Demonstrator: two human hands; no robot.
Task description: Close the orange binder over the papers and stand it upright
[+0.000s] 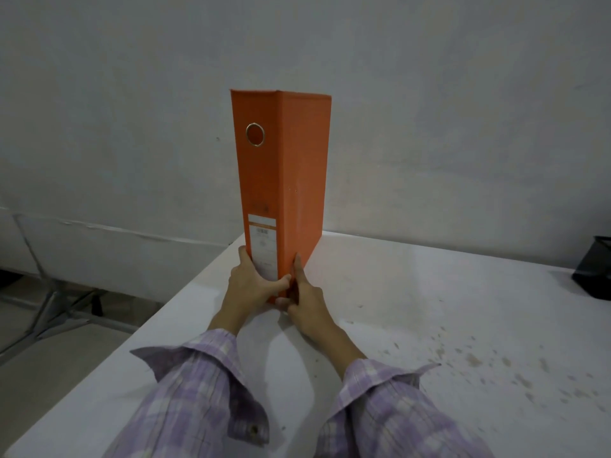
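The orange binder (284, 180) stands upright on the white table (413, 309), closed, its spine facing me with a metal finger ring near the top and a white label low down. No papers show. My left hand (249, 285) wraps the foot of the spine from the left, fingers behind and thumb across the front. My right hand (305, 299) presses flat against the lower right cover, fingers pointing up. Both wrists come out of purple plaid sleeves.
The binder stands near the table's far left corner, close to the grey wall. A black container (595, 272) sits at the table's right edge. Brown specks mark the tabletop on the right. A metal frame (56, 299) stands on the floor to the left.
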